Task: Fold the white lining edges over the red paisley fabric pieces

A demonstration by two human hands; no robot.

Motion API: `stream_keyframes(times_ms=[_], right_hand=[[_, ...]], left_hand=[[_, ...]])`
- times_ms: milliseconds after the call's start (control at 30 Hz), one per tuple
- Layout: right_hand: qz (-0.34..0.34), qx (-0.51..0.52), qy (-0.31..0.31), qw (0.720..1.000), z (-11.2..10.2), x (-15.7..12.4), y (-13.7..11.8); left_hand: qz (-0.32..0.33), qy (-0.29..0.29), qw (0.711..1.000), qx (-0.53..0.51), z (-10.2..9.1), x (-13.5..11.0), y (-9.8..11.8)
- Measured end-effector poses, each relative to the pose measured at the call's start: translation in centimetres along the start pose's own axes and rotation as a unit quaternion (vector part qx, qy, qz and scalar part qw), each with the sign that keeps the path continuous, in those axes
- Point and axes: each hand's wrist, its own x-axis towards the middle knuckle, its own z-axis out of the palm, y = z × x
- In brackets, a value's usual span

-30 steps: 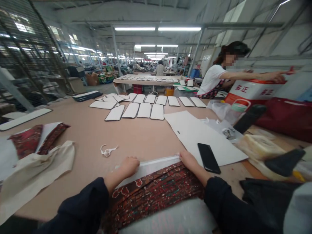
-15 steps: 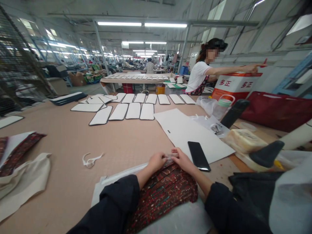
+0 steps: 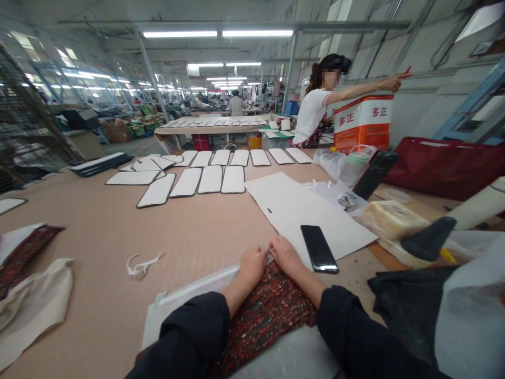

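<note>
My left hand (image 3: 252, 265) and my right hand (image 3: 284, 254) rest side by side at the far corner of a dark red patterned fabric piece (image 3: 263, 318) lying at the near edge of the table. Both hands have the fingers curled and pinched on the piece's corner, where a clear plastic cover (image 3: 185, 295) runs out to the left. A black phone (image 3: 319, 248) lies just right of my right hand on a large white sheet (image 3: 303, 210).
Rows of white black-edged panels (image 3: 197, 179) lie across the middle of the tan table (image 3: 98, 231). A white strip (image 3: 140, 265) lies to the left; cloth pieces (image 3: 27, 295) at far left. Bags, a red box (image 3: 363, 129) and black items crowd the right. A person (image 3: 315, 110) stands beyond, arm outstretched.
My left hand slid right along the fabric's top edge until it met my right hand at the corner. The view turned rightward; the person beyond keeps the arm stretched out.
</note>
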Motion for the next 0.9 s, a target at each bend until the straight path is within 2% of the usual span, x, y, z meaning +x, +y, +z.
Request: stream_keyframes(times_ms=[133, 200, 333, 467, 667, 900], right_hand=[[0.034, 0.026, -0.083, 0.996, -0.4, 0.8, -0.5], [0.055, 0.029, -0.102, 0.993, -0.4, 1.3, -0.5], [0.072, 0.006, -0.122, 0.99, -0.3, 2.1, -0.4], [0.054, -0.01, -0.135, 0.989, -0.6, 2.5, -0.2], [0.043, -0.018, -0.171, 0.984, -1.3, 3.0, -0.3], [0.036, -0.019, -0.167, 0.985, -1.2, 3.1, -0.3]], left_hand=[[0.005, -0.007, 1.0, 0.027, 0.1, 0.0, 0.0], [0.014, -0.003, 0.999, 0.035, 0.3, 0.0, -0.2], [0.046, 0.01, 0.998, 0.046, 0.8, -0.1, -0.6], [0.068, 0.011, 0.996, 0.053, 0.8, -0.3, -0.7], [0.07, -0.018, 0.996, 0.048, 0.1, -0.4, -0.2], [0.083, -0.02, 0.995, 0.05, -0.1, -0.3, -0.2]])
